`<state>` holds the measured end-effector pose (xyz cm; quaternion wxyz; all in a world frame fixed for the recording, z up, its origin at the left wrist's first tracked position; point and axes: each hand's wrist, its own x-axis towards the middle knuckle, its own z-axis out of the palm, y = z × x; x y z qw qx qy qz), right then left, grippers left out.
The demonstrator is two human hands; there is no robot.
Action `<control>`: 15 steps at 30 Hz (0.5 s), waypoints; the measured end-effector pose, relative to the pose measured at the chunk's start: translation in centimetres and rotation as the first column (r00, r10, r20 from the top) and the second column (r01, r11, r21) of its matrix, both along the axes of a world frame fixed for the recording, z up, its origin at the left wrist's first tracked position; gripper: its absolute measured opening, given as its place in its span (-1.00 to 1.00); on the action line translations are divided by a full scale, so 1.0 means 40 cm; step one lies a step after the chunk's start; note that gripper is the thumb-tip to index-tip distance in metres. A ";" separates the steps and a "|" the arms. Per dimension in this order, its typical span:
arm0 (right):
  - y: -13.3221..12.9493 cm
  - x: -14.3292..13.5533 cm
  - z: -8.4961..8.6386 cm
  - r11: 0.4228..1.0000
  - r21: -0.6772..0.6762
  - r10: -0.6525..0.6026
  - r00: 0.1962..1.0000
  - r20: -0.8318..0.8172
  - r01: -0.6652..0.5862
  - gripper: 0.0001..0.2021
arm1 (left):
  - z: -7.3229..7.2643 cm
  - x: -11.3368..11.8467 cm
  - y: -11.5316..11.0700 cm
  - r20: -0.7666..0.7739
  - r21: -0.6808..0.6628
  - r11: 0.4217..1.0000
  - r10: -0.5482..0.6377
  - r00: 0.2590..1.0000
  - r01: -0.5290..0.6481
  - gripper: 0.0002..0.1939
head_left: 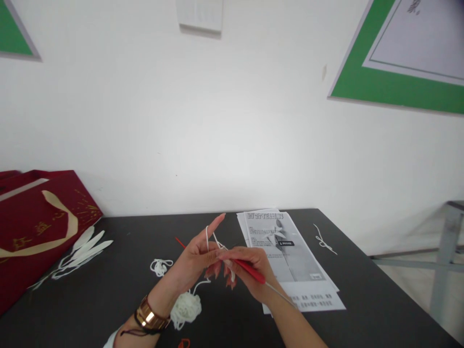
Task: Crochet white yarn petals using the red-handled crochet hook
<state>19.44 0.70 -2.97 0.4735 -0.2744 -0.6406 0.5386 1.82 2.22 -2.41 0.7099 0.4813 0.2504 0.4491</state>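
White yarn (207, 238) loops round the raised index finger of my left hand (197, 258), whose thumb and other fingers pinch the work. My right hand (250, 268) is closed on a crochet hook (250, 270) with a red handle, its grey shaft end sticking out toward the wrist. Both hands' fingertips meet at the yarn, and the hook's tip is hidden among them. A short white piece hangs below the fingertips. Under my left wrist lies a ball of white yarn (186, 309), with a strand running up from it.
A small yarn coil (160, 267) and a thin red item (180, 242) lie by my left hand. Printed sheets (308, 261) are at the right, beyond them a knotted white string (322, 243). Long white pieces (85, 249) lie beside a red bag (43, 227). Something orange (184, 343) shows at the bottom.
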 end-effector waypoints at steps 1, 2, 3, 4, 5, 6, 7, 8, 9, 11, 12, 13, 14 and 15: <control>-0.001 -0.001 0.002 1.000 0.006 0.001 1.000 0.000 -0.001 -0.82 | 0.001 -0.001 -0.001 0.006 -0.010 1.000 -0.005 1.000 0.005 -0.10; -0.003 -0.003 0.003 1.000 0.014 -0.001 1.000 -0.006 0.001 -0.82 | 0.001 -0.002 -0.003 0.020 -0.018 1.000 -0.007 1.000 0.007 -0.10; -0.006 -0.004 0.004 1.000 0.029 -0.009 1.000 -0.013 0.009 -0.83 | 0.001 -0.002 -0.004 0.046 -0.027 1.000 -0.008 0.999 0.009 -0.11; -0.009 -0.006 0.005 0.998 0.056 -0.023 1.000 -0.019 0.024 -0.83 | 0.000 -0.002 -0.006 0.081 -0.039 0.999 -0.008 0.997 0.011 -0.11; -0.013 -0.008 0.006 0.994 0.098 -0.043 0.999 -0.016 0.044 -0.83 | 0.000 -0.001 -0.008 0.123 -0.050 0.999 -0.008 0.992 0.014 -0.12; -0.017 -0.010 0.006 0.986 0.153 -0.069 0.998 -0.008 0.069 -0.82 | -0.001 0.001 -0.010 0.166 -0.061 0.998 -0.006 0.986 0.016 -0.13; -0.020 -0.012 0.006 0.973 0.211 -0.096 0.995 0.004 0.093 -0.80 | -0.001 0.003 -0.013 0.207 -0.069 0.997 -0.002 0.978 0.017 -0.14; -0.024 -0.015 0.006 0.958 0.263 -0.122 0.992 0.021 0.112 -0.77 | -0.001 0.006 -0.016 0.239 -0.077 0.997 0.004 0.971 0.014 -0.15; -0.026 -0.017 0.006 0.946 0.298 -0.145 0.989 0.030 0.129 -0.76 | -0.001 0.009 -0.019 0.261 -0.085 0.996 0.015 0.965 0.008 -0.15; -0.030 -0.022 0.003 0.942 0.297 -0.165 0.986 0.014 0.154 -0.74 | 0.002 0.013 -0.024 0.288 -0.106 0.994 0.044 0.957 -0.014 -0.15; -0.030 -0.024 0.001 0.951 0.267 -0.160 0.987 -0.009 0.157 -0.75 | 0.004 0.014 -0.025 0.297 -0.118 0.993 0.053 0.953 -0.018 -0.13; -0.030 -0.026 -0.001 0.963 0.224 -0.146 0.989 -0.033 0.150 -0.77 | 0.007 0.014 -0.027 0.309 -0.131 0.991 0.054 0.949 -0.014 -0.12; -0.029 -0.027 -0.005 0.974 0.179 -0.127 0.990 -0.061 0.136 -0.79 | 0.009 0.013 -0.028 0.326 -0.141 0.990 0.045 0.944 0.001 -0.11; -0.029 -0.028 -0.008 0.983 0.137 -0.108 0.991 -0.086 0.119 -0.81 | 0.011 0.012 -0.028 0.346 -0.150 0.988 0.031 0.938 0.023 -0.10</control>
